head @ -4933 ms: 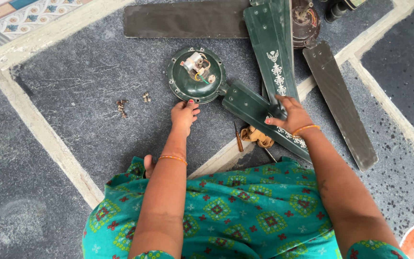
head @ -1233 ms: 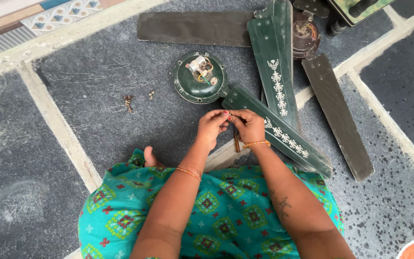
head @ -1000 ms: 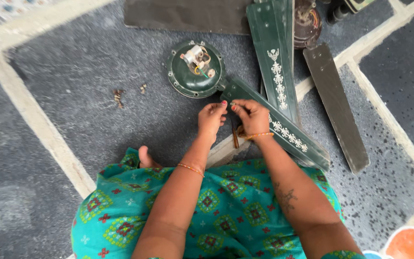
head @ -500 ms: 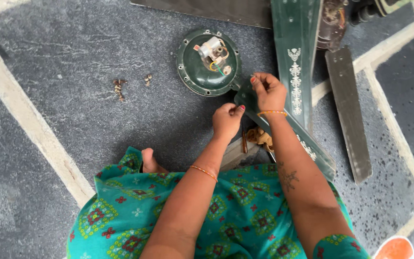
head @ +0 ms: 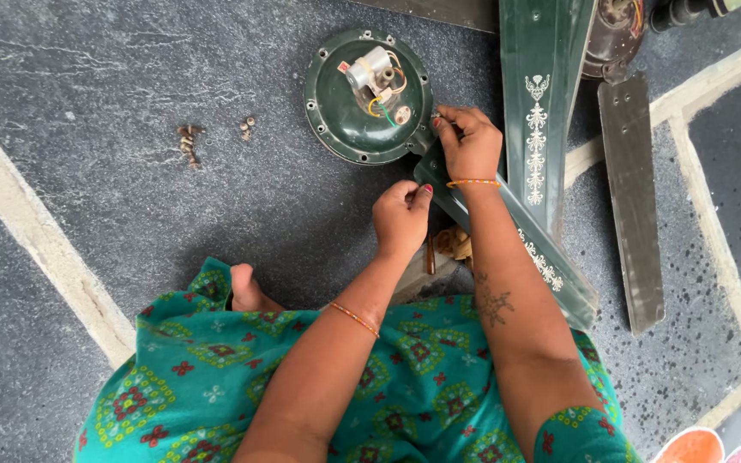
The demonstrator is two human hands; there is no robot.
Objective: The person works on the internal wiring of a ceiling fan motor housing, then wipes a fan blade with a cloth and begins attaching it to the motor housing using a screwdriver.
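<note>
A round dark green fan housing [head: 345, 120] lies open on the stone floor, with a white part and wires inside. A green fan blade [head: 551, 274] with white ornament runs from its rim down to the right. My right hand [head: 471, 146] is closed on the blade's end where it meets the housing, fingertips pinched at the joint. What they pinch is hidden. My left hand [head: 400, 219] is just below, fingers curled, thumb tip against the blade's edge.
Loose screws [head: 188, 141] lie on the floor at the left. A second green blade [head: 538, 103] and a grey-brown blade [head: 632, 197] lie to the right, below a brown motor part [head: 615, 34]. A small brown tool [head: 430, 255] rests by my knee.
Both hands left their joined position above my lap. The right hand reached up to the blade's joint at the housing, and the left followed to the blade's edge. The camera moved closer.
</note>
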